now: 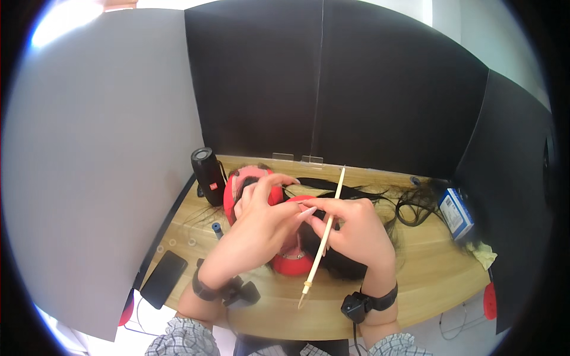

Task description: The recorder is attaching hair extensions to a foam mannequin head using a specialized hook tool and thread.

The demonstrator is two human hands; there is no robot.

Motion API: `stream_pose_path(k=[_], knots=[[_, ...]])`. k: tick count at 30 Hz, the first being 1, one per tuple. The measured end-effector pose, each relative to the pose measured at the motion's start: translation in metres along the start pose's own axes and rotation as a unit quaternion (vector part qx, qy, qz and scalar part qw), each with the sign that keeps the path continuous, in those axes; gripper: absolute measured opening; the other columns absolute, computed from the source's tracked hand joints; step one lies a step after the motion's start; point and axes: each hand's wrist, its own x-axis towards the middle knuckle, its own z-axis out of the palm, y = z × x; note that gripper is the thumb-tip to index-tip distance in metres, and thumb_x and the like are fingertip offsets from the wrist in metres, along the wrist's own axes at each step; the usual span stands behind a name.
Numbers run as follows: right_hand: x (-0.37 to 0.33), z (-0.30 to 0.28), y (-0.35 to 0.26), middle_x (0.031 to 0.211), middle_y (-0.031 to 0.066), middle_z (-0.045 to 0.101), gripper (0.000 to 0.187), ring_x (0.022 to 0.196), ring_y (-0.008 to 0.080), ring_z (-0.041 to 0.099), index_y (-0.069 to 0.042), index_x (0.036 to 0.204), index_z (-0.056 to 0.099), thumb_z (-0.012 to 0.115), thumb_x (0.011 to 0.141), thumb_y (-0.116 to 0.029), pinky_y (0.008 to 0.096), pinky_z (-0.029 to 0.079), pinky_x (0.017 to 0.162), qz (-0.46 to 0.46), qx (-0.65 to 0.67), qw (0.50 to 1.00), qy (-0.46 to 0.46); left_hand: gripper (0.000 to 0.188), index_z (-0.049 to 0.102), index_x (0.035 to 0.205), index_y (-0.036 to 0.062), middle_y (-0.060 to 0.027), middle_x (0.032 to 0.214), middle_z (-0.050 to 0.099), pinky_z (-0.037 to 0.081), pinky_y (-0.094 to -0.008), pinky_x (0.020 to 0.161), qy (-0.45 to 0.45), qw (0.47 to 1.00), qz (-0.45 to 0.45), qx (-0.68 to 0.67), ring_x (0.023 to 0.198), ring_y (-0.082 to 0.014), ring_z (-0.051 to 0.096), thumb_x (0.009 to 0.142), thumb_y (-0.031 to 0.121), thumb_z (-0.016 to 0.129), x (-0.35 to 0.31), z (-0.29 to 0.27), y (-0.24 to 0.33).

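Note:
Two red rounded forms, one red form (229, 199) at the left and another red form (292, 267) nearer me, carry pinkish net-like bases with black hair (338, 261). My left hand (258, 216) reaches over them, some fingers spread, its thumb side pinched close by the right fingertips. Whatever lies in that pinch is too small to make out. Closed around a long thin cream stick (315, 264) is my right hand (362, 228). The stick slants across the work, its lower end carrying a yellowish band and a fine tip. Both hands meet above the forms.
A black cylindrical speaker (208, 181) stands behind the left form. Near it lie a small blue tube (217, 229) and a black phone (164, 279). Loose black hair (409, 207) trails right toward a blue-white box (456, 213) and yellowish crumpled cloth (484, 256). Dark panels (350, 89) enclose the wooden table (415, 291).

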Motion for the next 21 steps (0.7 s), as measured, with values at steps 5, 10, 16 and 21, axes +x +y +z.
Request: stream_pose_path(k=[5,10,16,21], knots=[[-0.001,0.0,0.012,0.065,0.0139,0.063,0.016,0.054,0.0249,0.06,-0.006,0.097,0.072,0.068,0.082,-0.012,0.0318,0.047,0.054,0.048,0.077,0.996,0.004,0.013,0.066,0.082,0.0047,-0.0128,0.124,0.048,0.031,-0.0414,0.103,0.065,0.998,0.01,-0.011,0.117,-0.0289,0.042,0.089,0.015,0.064,0.005,0.005,0.001],[-0.002,-0.011,0.021,0.063,0.0104,0.063,0.013,0.051,0.0185,0.06,-0.003,0.096,0.072,0.066,0.085,-0.009,0.028,0.047,0.05,0.009,0.072,0.997,0.005,0.012,0.066,0.079,0.004,-0.0089,0.106,0.043,0.037,-0.035,0.083,0.095,0.995,0.011,0.002,0.09,-0.0218,0.04,0.088,0.012,0.064,0.009,-0.01,0.004],[0.0,-0.012,0.026,0.06,0.0063,0.065,0.01,0.048,0.0121,0.063,0.003,0.09,0.071,0.065,0.086,-0.004,0.0241,0.049,0.045,-0.01,0.088,0.996,0.0,0.027,0.061,0.072,-0.0005,-0.0147,0.116,0.048,0.037,-0.0382,0.097,0.162,0.942,0.13,-0.264,0.111,-0.0233,0.048,0.094,0.014,0.055,0.015,-0.016,-0.01],[-0.002,-0.017,0.025,0.067,0.0153,0.063,0.013,0.054,0.0245,0.058,-0.004,0.092,0.072,0.07,0.081,-0.01,0.0316,0.045,0.054,0.05,0.075,0.996,-0.01,0.038,0.036,0.067,0.0126,-0.0077,0.074,0.054,0.046,-0.0457,0.092,0.075,0.756,0.13,-0.638,0.062,-0.0189,0.055,0.103,0.024,0.032,0.011,-0.02,-0.009]])
